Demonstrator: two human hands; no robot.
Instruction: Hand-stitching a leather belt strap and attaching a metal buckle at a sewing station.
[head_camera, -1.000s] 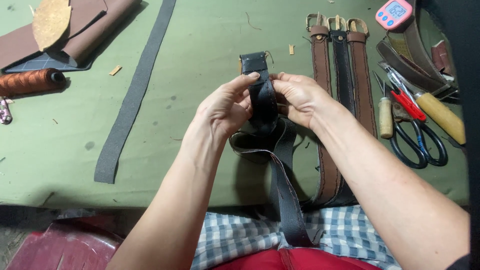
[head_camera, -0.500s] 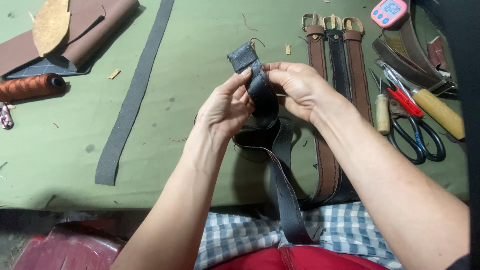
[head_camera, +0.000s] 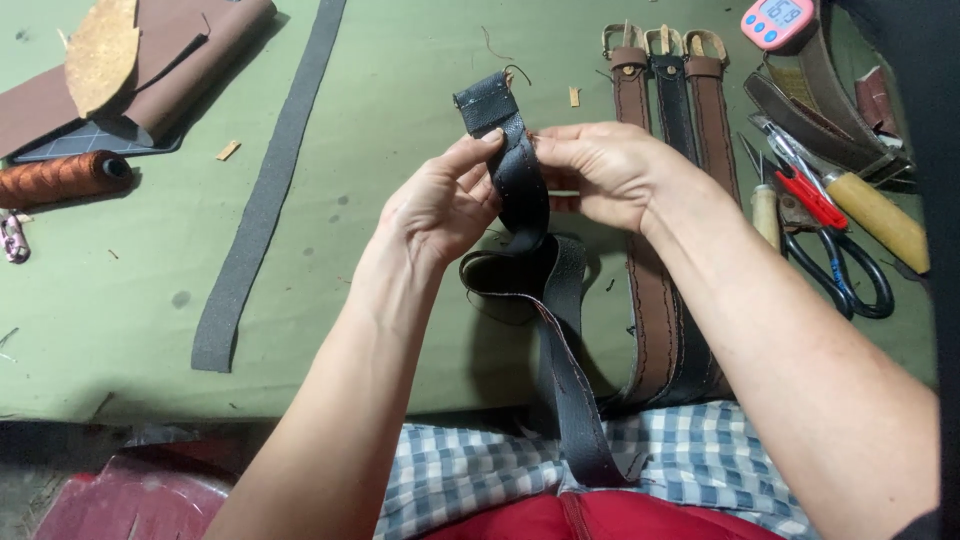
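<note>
Black leather strap (head_camera: 522, 185) is pinched upright above the tabletop (head_camera: 380, 120) between my left hand (head_camera: 445, 205) and right hand (head_camera: 600, 170); I judge it stitched already, its tail trailing toward my lap.

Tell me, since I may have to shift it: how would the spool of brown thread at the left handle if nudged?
The spool of brown thread lies on its side on the green table, so it would probably roll. It looks small, likely light. The wound thread should give some grip.
</note>
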